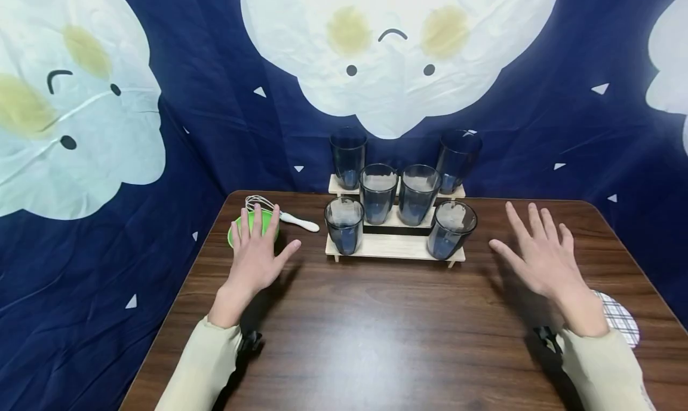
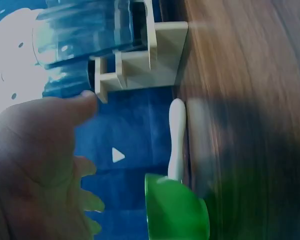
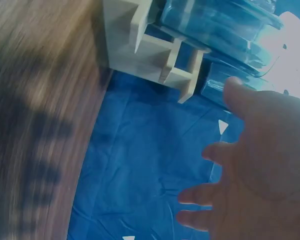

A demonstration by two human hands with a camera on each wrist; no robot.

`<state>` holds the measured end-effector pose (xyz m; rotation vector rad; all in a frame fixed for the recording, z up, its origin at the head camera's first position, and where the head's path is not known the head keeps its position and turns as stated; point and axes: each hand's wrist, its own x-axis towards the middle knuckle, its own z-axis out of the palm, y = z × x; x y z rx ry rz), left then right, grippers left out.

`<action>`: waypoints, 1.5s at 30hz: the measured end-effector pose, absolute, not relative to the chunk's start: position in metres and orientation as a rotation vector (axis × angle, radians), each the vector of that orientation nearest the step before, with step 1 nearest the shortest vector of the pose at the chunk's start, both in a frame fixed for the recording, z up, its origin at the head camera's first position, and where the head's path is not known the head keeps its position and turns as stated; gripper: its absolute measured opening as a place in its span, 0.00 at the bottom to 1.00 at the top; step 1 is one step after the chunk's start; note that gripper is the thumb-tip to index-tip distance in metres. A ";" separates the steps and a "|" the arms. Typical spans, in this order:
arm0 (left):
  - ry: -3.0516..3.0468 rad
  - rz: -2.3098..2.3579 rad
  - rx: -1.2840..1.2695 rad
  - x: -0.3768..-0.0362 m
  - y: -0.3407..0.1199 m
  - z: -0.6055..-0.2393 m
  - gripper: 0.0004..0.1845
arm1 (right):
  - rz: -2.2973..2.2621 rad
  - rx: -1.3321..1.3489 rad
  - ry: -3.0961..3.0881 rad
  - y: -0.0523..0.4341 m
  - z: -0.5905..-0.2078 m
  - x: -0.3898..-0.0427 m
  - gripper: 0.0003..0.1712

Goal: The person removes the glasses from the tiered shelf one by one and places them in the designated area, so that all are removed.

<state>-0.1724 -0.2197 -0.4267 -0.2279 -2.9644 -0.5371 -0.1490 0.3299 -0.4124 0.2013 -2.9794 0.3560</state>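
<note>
Both the left hand [image 1: 257, 252] and the right hand [image 1: 540, 257] floated with fingers spread wide, holding nothing, over the brown wooden table [image 1: 387, 333], with the small green plastic bowl [image 1: 235, 230] just under the left fingers.

The head view is evenly lit and sharp, with soft hand shadows on the table [image 1: 376, 327]. Both wrist views are motion-blurred, bluish and glare-washed near the white cloth
</note>
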 end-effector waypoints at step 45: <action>-2.189 -2.019 -0.028 -0.173 -0.136 -0.507 0.17 | 1.122 0.107 -2.248 0.282 -0.361 -0.187 0.25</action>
